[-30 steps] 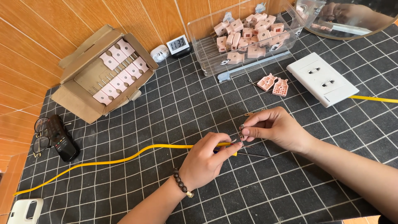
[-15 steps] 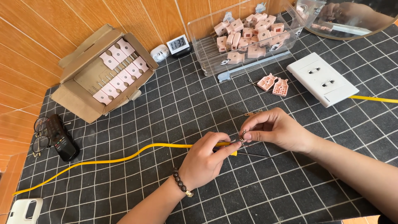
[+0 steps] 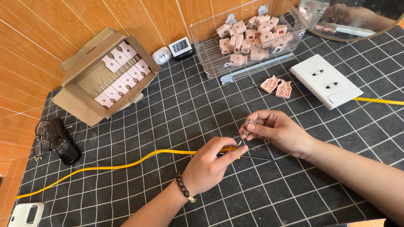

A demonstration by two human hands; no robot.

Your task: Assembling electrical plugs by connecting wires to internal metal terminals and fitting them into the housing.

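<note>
Head view looks down on a yellow cable [image 3: 126, 164] that runs in a loose curve across the black gridded bench [image 3: 176, 105] from the lower left to the middle. Its end sits in the left hand [image 3: 208, 166], whose fingers [image 3: 229, 152] are pinched shut on it, with a dark blue patch just showing at the grip. Thin bare strands [image 3: 254, 150] stick out past the grip. The right hand [image 3: 277, 132] is just beside the left, its fingers closed on a small metal piece [image 3: 246, 128] held upright over the strands. Whether the piece touches the wire is too small to tell.

At the upper left an open cardboard box [image 3: 75, 105] holds rows of pink plug halves [image 3: 122, 69] with metal prongs. A clear plastic bin [image 3: 210, 54] at the top is part filled with a loose heap of pink shells [image 3: 252, 35]. Two more pink shells [image 3: 277, 87] lie on the bench between the bin and a white wall socket [image 3: 326, 82]. A second stretch of yellow cable [image 3: 378, 101] comes out from under the socket and is cut off at the right edge.

A small digital clock [image 3: 180, 45] stands by the wall. A dark remote [image 3: 63, 143] and glasses [image 3: 40, 141] lie at the left. A white object [image 3: 25, 214] is cut off at the bottom left, and a round mirror [image 3: 357, 21] is only partly in view at the top right.
</note>
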